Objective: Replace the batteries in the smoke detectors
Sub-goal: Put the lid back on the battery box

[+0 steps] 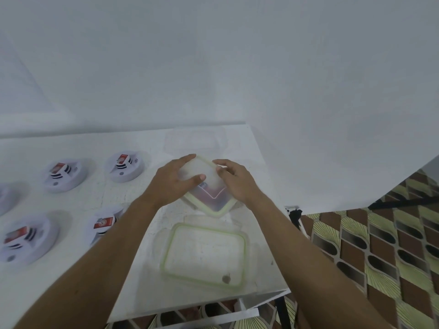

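Note:
A clear plastic container with a green-rimmed lid (209, 198) sits on the white table (147, 143), turned like a diamond, with red things showing dimly inside. My left hand (175, 179) lies across the lid's left side, thumb on top. My right hand (235, 181) grips the lid's right edge. Several white round smoke detectors lie face down to the left, each with a red battery in its back: two at the rear (124, 166) (64, 174), two nearer (26, 237) (104, 225), the last partly hidden by my left forearm.
A second green-rimmed lid (204, 254) lies flat near the table's front edge. An open clear container (196, 140) stands at the back by the white wall. The table ends just right of my right arm, above a patterned floor (380, 245).

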`<state>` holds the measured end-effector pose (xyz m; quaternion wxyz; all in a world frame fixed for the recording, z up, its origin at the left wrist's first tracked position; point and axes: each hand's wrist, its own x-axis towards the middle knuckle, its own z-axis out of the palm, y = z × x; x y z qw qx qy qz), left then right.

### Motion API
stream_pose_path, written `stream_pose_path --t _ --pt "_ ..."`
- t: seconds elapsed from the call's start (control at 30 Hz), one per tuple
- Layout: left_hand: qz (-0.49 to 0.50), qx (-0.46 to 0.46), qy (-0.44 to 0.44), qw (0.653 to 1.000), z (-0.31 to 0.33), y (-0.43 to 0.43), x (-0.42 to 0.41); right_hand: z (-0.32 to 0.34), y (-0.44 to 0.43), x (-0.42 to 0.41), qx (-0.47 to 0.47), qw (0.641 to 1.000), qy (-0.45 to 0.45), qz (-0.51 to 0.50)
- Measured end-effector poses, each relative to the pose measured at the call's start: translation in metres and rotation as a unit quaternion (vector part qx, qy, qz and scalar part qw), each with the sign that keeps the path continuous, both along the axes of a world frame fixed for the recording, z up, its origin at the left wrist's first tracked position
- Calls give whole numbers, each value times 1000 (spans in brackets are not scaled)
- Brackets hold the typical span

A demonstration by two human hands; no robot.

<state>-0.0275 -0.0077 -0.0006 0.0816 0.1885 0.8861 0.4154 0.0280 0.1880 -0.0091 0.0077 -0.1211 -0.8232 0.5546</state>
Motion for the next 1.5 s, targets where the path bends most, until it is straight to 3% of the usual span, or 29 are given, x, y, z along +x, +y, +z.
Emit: stream_pose_path --t 0.5,0.7,0.9,1.03,1.17,1.3,1.4,1.5 --pt "32 67 -46 996 -4 0 3 4 -3 3 -1 1000 5 -17" --pt "86 75 -29 993 -5 4 19 5 0 12 40 992 51 -108" --pt "172 44 29 984 -8 22 45 -12 -2 37 -83 977 53 -187" --pt "138 12 15 990 -1 25 61 -19 0 43 -135 968 51 -206" --pt "38 -42 0 998 4 4 64 -18 8 33 -148 961 52 -229" --pt "31 -103 66 992 10 -10 53 -16 17 24 -134 971 46 -193" --pt "57 -63 147 985 17 -4 35 -17 22 18 -94 982 63 -149" --pt "-18 -42 111 993 14 8 14 -15 30 11 -73 991 59 -97"
